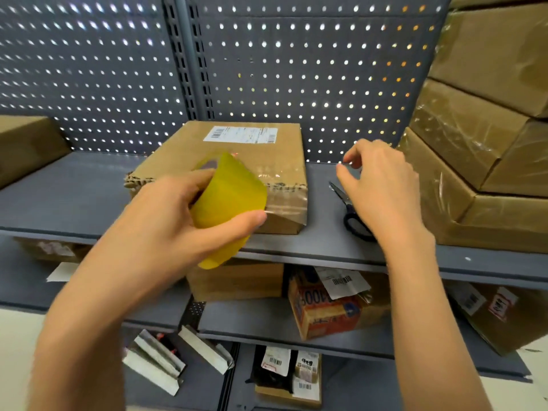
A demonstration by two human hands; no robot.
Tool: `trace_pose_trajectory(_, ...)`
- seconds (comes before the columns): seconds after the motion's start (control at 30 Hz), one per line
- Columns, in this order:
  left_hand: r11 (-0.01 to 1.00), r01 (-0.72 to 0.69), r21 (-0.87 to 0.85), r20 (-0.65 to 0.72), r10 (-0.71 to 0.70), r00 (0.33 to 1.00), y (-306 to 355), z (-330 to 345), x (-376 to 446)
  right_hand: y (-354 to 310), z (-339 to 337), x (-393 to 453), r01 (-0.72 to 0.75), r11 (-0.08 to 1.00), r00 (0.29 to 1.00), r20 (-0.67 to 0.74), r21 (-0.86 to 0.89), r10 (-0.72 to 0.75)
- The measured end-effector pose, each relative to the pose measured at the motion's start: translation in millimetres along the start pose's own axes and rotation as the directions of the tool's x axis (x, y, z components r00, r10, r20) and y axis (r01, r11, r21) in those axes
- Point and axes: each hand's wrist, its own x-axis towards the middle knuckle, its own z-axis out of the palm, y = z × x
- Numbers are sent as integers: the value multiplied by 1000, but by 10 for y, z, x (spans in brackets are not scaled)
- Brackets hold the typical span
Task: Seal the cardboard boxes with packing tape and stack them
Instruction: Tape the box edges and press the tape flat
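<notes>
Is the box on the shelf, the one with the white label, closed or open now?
Closed. The box has its top flaps lying flat, and clear tape runs over its near right edge from the yellow roll.

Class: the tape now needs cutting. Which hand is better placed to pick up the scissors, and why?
Right. The right hand hovers directly over the scissors and holds nothing, while the left hand grips the tape roll against the box.

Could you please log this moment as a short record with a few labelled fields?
left hand: grips the yellow roll of packing tape, clear tape running onto the box
right hand: holds nothing, fingers loosely curled above the scissors
box: flat brown cardboard box with a white label, on the grey metal shelf
tool: black-handled scissors, right of the box
</notes>
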Motion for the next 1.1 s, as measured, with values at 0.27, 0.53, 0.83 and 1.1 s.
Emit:
trace_pose_trajectory(0.27,921,-39,388,-111,88,990,-581,-748,356,-637,133,256,69,989,997,37,-127,-65)
trace_pose_trajectory(0.53,856,-3,517,-50,34,998,-1520,-1308,648,-1610,478,425,38,991,998,56,-130,-31)
trace_pose_trajectory(0.83,848,-2,530,136,-82,987,-2366,-1244,877,-2246,683,312,-7,993,1000,6,-114,7)
trace_pose_trajectory(1.1,846,-33,533,239,-113,964,-2701,-1017,868,-2329,700,292,-38,989,999,13,-142,41)
